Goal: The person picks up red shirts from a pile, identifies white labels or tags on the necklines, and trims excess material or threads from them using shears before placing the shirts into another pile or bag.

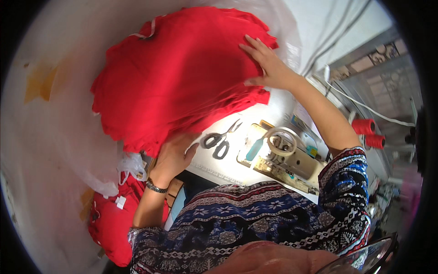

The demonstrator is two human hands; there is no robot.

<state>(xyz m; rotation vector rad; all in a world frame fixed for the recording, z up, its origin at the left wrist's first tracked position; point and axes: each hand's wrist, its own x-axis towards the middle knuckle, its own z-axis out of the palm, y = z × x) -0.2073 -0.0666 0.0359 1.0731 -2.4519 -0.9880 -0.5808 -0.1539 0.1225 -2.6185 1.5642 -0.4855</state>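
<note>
red, wavy-edged cloth (182,73) | right hand (269,66) splayed on it | left hand (171,157) at edge, grip unclear

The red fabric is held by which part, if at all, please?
The right hand lies open on the red fabric at its right edge; the left hand meets the near edge, fingers partly covered, so grip is unclear.
</note>
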